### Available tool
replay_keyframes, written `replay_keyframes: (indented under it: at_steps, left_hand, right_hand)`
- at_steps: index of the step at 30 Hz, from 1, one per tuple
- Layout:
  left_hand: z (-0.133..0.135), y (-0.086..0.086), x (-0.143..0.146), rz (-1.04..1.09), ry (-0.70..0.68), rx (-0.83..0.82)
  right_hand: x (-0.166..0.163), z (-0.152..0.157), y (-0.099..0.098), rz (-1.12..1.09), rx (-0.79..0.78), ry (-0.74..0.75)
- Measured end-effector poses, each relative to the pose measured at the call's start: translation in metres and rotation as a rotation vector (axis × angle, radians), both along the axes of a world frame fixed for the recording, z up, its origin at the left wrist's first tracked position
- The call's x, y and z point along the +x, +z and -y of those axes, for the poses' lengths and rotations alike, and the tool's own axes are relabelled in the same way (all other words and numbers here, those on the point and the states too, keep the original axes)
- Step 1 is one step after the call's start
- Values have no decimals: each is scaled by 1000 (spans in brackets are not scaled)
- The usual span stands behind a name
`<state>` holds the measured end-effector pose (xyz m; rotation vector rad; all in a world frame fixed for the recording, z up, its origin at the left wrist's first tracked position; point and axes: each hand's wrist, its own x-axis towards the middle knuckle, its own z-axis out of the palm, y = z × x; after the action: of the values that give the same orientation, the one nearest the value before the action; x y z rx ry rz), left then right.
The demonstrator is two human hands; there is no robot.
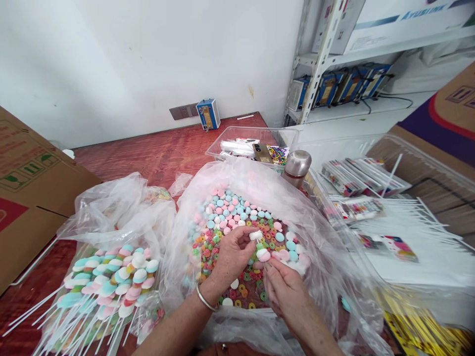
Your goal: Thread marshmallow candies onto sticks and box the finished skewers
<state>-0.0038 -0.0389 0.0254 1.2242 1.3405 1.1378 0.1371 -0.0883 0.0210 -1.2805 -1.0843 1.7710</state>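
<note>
My left hand point(230, 254) pinches a white marshmallow point(256, 236) between thumb and fingers. Just below it is a candy skewer point(263, 254) with green ring candy and a pink-and-white marshmallow piece, and my right hand point(285, 287) has its fingers closed around the lower end. A bit of stick shows between the white marshmallow and the green candy; whether it enters the marshmallow I cannot tell. Beneath both hands, a clear plastic bag point(237, 173) lies opened around pink, blue and white marshmallows point(230, 210) and colourful gummy rings point(211, 249).
At left, finished-looking candy skewers point(111, 277) lie piled on plastic, beside a cardboard box point(33, 188). A steel flask point(298, 165) and a clear tray point(237, 131) holding a phone stand behind the bag. At right, a large bin point(386, 267) contains white sticks and packets.
</note>
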Motion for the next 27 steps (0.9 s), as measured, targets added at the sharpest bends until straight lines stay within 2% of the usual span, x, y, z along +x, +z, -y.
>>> replay_keyframes:
  at_steps: [6,10,15,18,23,27]
  left_hand:
    - [15,-7,6,-55,-61,88]
    - [23,-8,-4,-193,-91,155]
    - [7,-3,-37,-639,51,255]
    - [-7,0,-48,-871,-17,285]
    - [-21,1,-37,-1006,-190,274]
    - [-32,-7,-26,-1094,-188,233]
  right_hand:
    - [2,-2,-16,246,230,-79]
    - [9,-8,-20,448,376,-132]
    - [27,-14,-19,520,348,-162]
    - [34,-15,-18,566,342,-157]
    - [37,-14,-17,601,334,-126]
    - [39,-11,-17,630,332,-105]
